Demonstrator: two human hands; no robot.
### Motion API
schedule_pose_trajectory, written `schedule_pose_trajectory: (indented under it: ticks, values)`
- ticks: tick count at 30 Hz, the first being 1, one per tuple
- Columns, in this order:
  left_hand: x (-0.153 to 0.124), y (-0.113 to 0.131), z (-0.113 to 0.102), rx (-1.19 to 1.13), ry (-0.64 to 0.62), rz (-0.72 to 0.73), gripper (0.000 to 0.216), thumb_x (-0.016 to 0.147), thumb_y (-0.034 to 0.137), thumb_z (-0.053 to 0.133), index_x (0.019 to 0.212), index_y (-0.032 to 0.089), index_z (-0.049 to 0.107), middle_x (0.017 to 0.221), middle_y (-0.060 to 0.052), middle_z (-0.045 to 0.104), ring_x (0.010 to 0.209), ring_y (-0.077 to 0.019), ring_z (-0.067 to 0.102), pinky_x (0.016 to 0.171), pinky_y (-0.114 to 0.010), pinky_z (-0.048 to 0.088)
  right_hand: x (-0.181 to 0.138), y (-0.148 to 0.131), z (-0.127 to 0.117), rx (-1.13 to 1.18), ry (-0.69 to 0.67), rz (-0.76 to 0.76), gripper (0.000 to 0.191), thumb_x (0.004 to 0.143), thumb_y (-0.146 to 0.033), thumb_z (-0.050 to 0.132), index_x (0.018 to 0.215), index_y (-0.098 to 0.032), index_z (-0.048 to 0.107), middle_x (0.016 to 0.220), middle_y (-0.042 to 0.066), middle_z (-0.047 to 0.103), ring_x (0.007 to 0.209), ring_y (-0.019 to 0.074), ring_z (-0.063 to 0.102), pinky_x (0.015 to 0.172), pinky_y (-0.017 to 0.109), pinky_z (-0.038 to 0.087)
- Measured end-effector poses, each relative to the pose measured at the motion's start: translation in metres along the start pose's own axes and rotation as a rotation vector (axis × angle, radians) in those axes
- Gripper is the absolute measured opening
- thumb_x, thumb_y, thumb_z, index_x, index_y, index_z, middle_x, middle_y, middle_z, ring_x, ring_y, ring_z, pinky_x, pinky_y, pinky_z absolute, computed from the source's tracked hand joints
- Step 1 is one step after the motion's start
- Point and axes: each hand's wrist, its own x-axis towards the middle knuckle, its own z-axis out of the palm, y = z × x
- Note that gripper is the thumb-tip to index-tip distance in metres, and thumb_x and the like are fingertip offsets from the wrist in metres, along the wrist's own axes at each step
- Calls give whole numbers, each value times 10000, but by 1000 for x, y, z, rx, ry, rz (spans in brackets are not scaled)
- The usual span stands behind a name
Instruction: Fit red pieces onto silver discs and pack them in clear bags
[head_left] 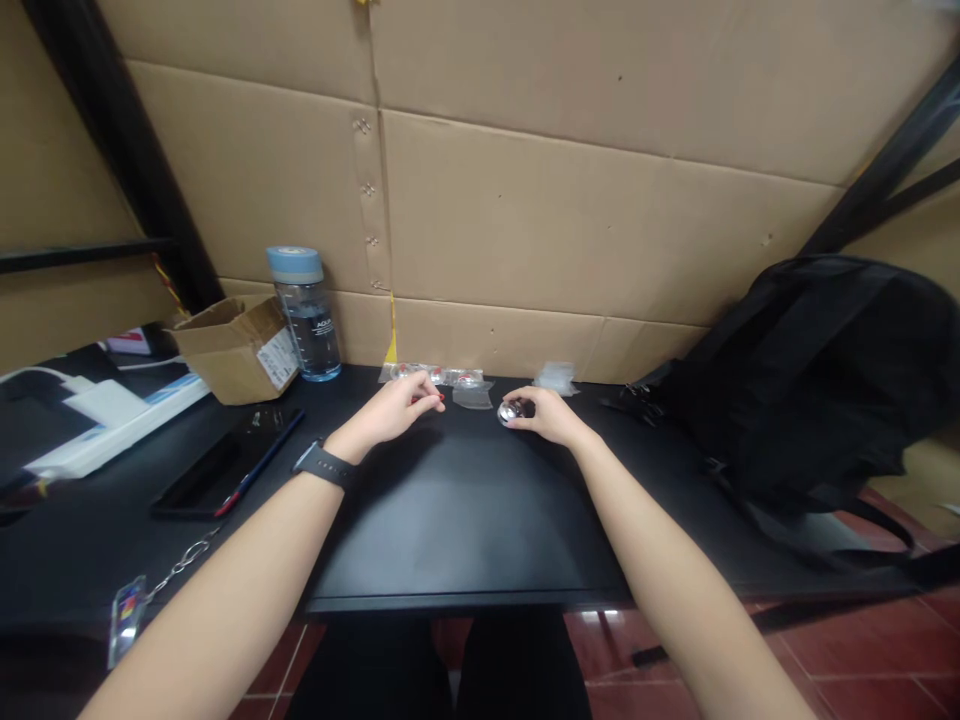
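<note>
My left hand, with a dark watch on its wrist, is closed over the black table. A small red thing shows at its fingertips, too little of it visible to name. Thumb and fingers of my right hand are wrapped round a shiny silver ball-like object low over the tabletop. Behind my left hand lies a row of clear plastic packets with red bits inside. A clear plastic piece lies between the hands. Beyond my right hand sits a small stack of clear plastic bags.
On the left stand a water bottle and an open cardboard box, near a phone with a chain and a white power strip. A black backpack fills the right side. A cardboard wall closes off the back.
</note>
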Motion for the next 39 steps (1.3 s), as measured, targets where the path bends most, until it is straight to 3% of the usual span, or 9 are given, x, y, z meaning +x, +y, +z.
schedule_pose_trajectory:
  ticks: [7, 11, 15, 20, 31, 35, 39]
  values:
    - [3, -1, 6, 18, 96, 13, 197, 849, 394, 717, 850, 198, 700, 910, -41, 774, 894, -214, 716, 841, -326, 540, 2, -22, 7, 150, 162, 9, 424, 739, -255, 822, 1149, -213, 723, 1088, 57, 753, 909, 192, 681, 847, 335, 508]
    - [3, 4, 10, 21, 94, -21, 213, 847, 389, 726, 974, 226, 778, 978, -36, 799, 945, -235, 729, 878, -341, 535, 3, -48, 18, 289, 253, -35, 388, 777, -289, 795, 1149, -227, 705, 1131, 59, 734, 918, 190, 674, 788, 312, 514]
    - [3, 9, 18, -1, 111, 24, 215, 878, 400, 697, 952, 226, 800, 993, -39, 801, 946, -246, 726, 924, -364, 525, 1, -78, 27, 364, 307, -109, 365, 800, -298, 789, 1149, -244, 695, 1180, 56, 720, 1012, 207, 677, 827, 317, 521]
    - [5, 10, 30, -150, 199, 121, 168, 846, 367, 748, 916, 222, 798, 1147, -65, 755, 1156, -262, 662, 1097, -406, 448, -3, -101, 32, 399, 351, -112, 377, 798, -339, 811, 1147, -262, 690, 1184, 59, 724, 1010, 220, 688, 821, 330, 534]
    - [3, 18, 40, -62, 264, 118, 132, 854, 336, 716, 851, 219, 776, 1183, -78, 674, 1191, -267, 613, 1109, -426, 444, -2, -99, 38, 537, 347, -26, 346, 729, -454, 857, 912, -227, 671, 1171, 83, 750, 1004, 242, 714, 779, 339, 553]
    - [-1, 21, 43, 68, 306, 135, 97, 861, 307, 708, 836, 241, 774, 1178, -59, 659, 1195, -264, 602, 1094, -436, 443, 0, -95, 42, 644, 286, 67, 378, 710, -490, 865, 880, -209, 678, 1004, 76, 776, 885, 233, 740, 703, 310, 555]
    - [-3, 23, 45, 148, 379, 132, 125, 872, 370, 728, 836, 265, 788, 1133, -46, 659, 1168, -264, 599, 1101, -475, 414, 3, -89, 42, 778, 207, 138, 377, 834, -562, 738, 902, -193, 708, 836, 54, 767, 759, 206, 746, 641, 284, 541]
